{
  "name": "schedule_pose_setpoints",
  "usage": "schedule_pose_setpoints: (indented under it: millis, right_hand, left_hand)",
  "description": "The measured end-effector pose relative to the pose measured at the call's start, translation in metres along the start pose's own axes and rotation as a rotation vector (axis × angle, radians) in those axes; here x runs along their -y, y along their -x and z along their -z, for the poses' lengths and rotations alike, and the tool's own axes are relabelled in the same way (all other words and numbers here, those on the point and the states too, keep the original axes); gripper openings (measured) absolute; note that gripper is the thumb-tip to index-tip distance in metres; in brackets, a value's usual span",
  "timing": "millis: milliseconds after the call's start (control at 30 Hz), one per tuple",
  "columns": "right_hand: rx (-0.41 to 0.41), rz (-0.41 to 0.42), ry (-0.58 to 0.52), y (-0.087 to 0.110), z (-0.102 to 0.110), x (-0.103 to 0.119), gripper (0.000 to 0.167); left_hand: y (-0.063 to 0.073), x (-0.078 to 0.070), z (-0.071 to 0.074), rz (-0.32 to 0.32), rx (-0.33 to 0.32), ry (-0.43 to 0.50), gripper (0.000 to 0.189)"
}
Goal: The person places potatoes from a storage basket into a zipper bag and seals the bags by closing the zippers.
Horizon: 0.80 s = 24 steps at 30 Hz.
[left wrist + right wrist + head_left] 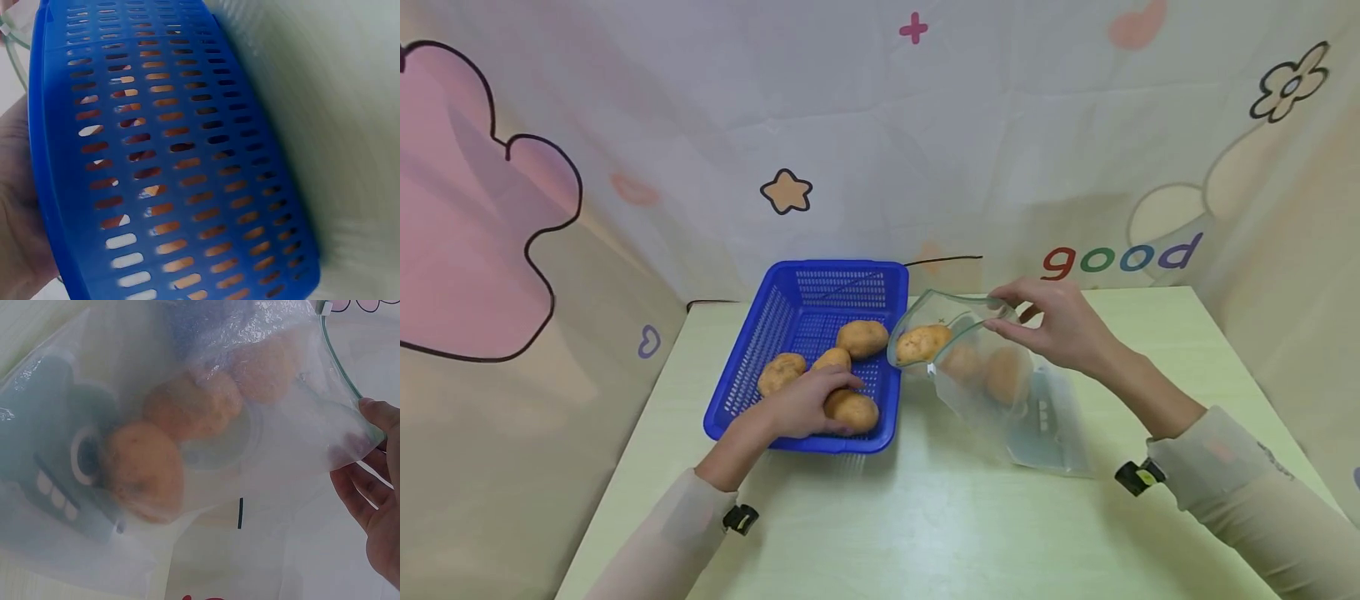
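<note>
Head view shows me both hands at work over a pale green bench (880,525). Left of the bench's middle, close to its far edge, sits a blue basket (797,444) with slotted walls. My left hand (805,406) reaches over its near rim, fingers curled over one side of a potato (856,412) and the thumb on the other, gripping it in the basket's near right corner. From the left wrist view, the basket wall hides those fingertips from me. Three more potatoes lie in there: one (862,339) by the right wall, one (781,372) toward the left wall, and one (832,358) between, partly behind the hand.

To the basket's right, a frosted plastic bag (1052,425) slants down onto the bench, its mouth gaping beside the basket's right rim. My right hand (1056,325) has thumb and fingers bent in, pinching the bag's green-edged rim at the end away from the basket. I count at least three potatoes inside: one (917,344) showing at the mouth, two blurred through the plastic. A white slider (931,369) sits at the near left end of the mouth.
</note>
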State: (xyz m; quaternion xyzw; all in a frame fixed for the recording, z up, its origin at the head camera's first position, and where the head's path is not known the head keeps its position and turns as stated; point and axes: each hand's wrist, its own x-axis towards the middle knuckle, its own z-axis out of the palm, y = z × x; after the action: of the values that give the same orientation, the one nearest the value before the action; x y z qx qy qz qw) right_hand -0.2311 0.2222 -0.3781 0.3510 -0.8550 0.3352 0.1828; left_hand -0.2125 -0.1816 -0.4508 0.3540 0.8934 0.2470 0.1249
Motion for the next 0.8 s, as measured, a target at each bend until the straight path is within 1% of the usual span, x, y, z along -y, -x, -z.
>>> schedule_pose_setpoints:
  millis: [67, 133, 167, 233, 300, 367, 433, 500, 533, 567, 633, 700, 800]
  right_hand:
    - [-0.003, 0.001, 0.003, 0.0, 0.0, 0.0, 0.031]
    - [-0.006, -0.002, 0.004, 0.001, 0.0, 0.0, 0.031]
    - [-0.005, -0.005, 0.004, 0.001, 0.0, 0.0, 0.031]
    - [0.001, -0.012, -0.001, 0.001, 0.0, 0.001, 0.031]
    - [0.012, -0.02, -0.009, 0.0, 0.0, 0.001, 0.032]
    - [0.021, -0.029, -0.017, -0.001, 0.0, 0.002, 0.033]
    - [0.027, -0.034, -0.025, -0.002, 0.001, 0.003, 0.035]
    - [0.032, -0.038, -0.035, -0.002, 0.001, 0.003, 0.037]
    - [0.033, -0.04, -0.039, -0.002, 0.001, 0.003, 0.037]
    - [0.034, -0.04, -0.042, -0.002, 0.001, 0.003, 0.038]
    - [0.034, -0.046, -0.045, -0.001, 0.001, 0.004, 0.038]
    - [0.031, -0.051, -0.039, -0.001, 0.001, 0.004, 0.037]
    - [0.029, -0.063, -0.021, -0.001, 0.002, 0.004, 0.037]
  left_hand:
    - [-0.002, 0.0, -0.001, -0.007, 0.011, -0.053, 0.056]
    - [-0.004, 0.0, -0.002, -0.007, 0.015, -0.077, 0.053]
    - [-0.005, 0.001, -0.001, -0.009, 0.011, -0.082, 0.05]
    - [-0.006, 0.001, 0.001, 0.0, 0.004, -0.054, 0.047]
    - [-0.004, 0.001, 0.008, 0.034, -0.016, 0.001, 0.047]
    - [-0.002, 0.0, 0.019, 0.083, -0.048, 0.121, 0.048]
    - [-0.002, -0.001, 0.033, 0.115, -0.1, 0.217, 0.051]
    - [-0.003, -0.005, 0.047, 0.123, -0.161, 0.294, 0.053]
    - [-0.006, -0.008, 0.054, 0.115, -0.191, 0.321, 0.054]
    - [-0.009, -0.012, 0.058, 0.106, -0.224, 0.323, 0.054]
    - [-0.019, -0.022, 0.063, 0.08, -0.274, 0.338, 0.055]
    - [-0.032, -0.036, 0.064, 0.042, -0.311, 0.348, 0.054]
    - [-0.055, -0.059, 0.062, -0.027, -0.335, 0.338, 0.054]
